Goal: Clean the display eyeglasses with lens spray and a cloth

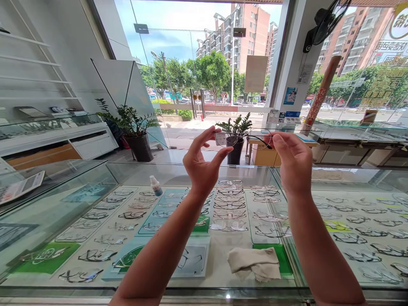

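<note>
My left hand (202, 163) and right hand (296, 163) pinch glasses (247, 135), inspecting I guess; go gentle next. Cloth (255, 260)'s near surface (218, 261)'s front edge.

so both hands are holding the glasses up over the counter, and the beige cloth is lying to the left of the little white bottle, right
The cloth is actually to the right of the bottle, as the head view shows. The left hand and right hand do hold the glasses up over the counter.

Clear glass-topped display counter (178, 293), bearing: at four o'clock, folded, zigzag-edged beige fabric cloth (255, 260); at ten o'clock, upright white plastic bottle (156, 186).
</note>
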### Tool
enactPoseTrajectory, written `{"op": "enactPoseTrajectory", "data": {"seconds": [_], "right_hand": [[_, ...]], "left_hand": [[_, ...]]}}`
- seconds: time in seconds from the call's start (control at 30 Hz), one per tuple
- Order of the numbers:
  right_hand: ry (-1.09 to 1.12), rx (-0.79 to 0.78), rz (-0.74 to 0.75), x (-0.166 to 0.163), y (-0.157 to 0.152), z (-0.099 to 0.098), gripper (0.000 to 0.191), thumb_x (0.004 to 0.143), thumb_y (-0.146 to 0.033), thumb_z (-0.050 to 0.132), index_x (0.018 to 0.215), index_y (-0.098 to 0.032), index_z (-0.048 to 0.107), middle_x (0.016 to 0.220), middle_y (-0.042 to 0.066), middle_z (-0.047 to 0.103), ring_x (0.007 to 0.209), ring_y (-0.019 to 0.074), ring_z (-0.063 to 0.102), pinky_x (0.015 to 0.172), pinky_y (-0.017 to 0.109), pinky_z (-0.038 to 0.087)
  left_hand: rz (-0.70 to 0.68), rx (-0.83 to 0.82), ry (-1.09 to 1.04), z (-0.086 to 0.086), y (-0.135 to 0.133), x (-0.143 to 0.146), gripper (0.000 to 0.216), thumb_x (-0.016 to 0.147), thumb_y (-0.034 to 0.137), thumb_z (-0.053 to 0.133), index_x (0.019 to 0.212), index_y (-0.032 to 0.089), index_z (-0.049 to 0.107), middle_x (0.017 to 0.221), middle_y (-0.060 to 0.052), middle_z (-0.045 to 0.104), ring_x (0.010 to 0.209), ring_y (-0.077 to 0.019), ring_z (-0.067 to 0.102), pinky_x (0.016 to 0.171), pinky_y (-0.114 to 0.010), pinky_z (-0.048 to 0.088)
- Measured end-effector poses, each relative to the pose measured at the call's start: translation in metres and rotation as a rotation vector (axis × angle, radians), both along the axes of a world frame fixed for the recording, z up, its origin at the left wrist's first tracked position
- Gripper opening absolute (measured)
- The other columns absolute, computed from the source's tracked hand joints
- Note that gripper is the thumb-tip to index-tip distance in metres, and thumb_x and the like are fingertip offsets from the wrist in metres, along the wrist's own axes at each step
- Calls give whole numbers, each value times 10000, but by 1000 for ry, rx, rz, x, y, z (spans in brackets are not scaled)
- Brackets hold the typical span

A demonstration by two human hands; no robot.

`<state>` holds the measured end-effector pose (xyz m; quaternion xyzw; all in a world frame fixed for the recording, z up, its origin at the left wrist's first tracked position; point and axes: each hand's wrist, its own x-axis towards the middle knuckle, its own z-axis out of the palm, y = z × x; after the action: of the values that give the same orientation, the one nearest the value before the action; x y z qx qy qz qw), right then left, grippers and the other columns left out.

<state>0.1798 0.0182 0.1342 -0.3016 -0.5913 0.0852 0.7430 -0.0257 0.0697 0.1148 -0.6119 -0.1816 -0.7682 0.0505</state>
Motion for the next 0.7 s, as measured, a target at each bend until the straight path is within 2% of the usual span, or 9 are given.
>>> {"op": "enactPoseTrajectory", "data": {"seconds": [0.2, 0.33, 0.53, 0.7], "right_hand": [[86, -71, 85, 2, 2, 0, 236, 958, -503, 755, 980, -272, 798, 983, 29, 817, 968, 221, 771, 989, 443, 634], [114, -119, 157, 3, 3, 0, 221, 949, -497, 758, 973, -280, 796, 986, 26, 808, 988, 220, 770, 1019, 450, 620], [118, -156, 252, 3, 5, 2, 160, 975, -406, 662, 1016, -271, 737, 1022, 30, 797, 1015, 212, 784, 1029, 453, 631], [159, -183, 304, 2, 4, 3, 132, 952, -355, 647, 1004, -262, 724, 989, 30, 797, 975, 210, 788, 1040, 467, 625]], "left_hand": [[-129, -25, -10, 2, 0, 1, 581, 818, 377, 937, 1346, 299, 706, 1210, -58, 818, 1075, -228, 774, 850, -367, 566], [-110, -57, 9, 1, -2, 1, 569, 836, 373, 921, 1355, 300, 699, 1264, -60, 804, 1159, -238, 759, 902, -378, 577], [-59, -68, 57, 0, -3, 2, 517, 863, 354, 894, 1341, 331, 697, 1459, -57, 709, 1404, -267, 635, 1026, -421, 579], [-76, -121, 53, -4, 1, 2, 524, 855, 374, 901, 1337, 319, 705, 1377, -52, 752, 1332, -254, 683, 1051, -422, 581]]}}
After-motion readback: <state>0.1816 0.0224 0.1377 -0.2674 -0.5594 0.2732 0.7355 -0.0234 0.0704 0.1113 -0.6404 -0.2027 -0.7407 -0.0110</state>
